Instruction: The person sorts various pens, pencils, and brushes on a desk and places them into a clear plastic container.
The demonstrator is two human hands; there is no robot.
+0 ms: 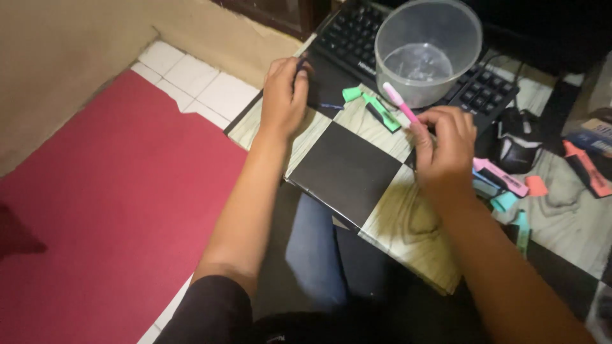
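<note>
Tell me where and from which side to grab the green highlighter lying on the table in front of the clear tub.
Grip the green highlighter across its flat body near the middle, from above. It lies flat and slanted on the table, so both long sides are free. Its upper end sits close to the clear tub, and the right hand with the pink marker crowds the right; come from the left.

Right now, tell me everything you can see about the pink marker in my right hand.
The pink marker is a slim plastic pen with a paler, whitish tip end. It slants up and to the left from the right hand, whose fingers pinch its lower end. Its tip lies in front of the clear plastic tub, above the green marker on the table.
</note>
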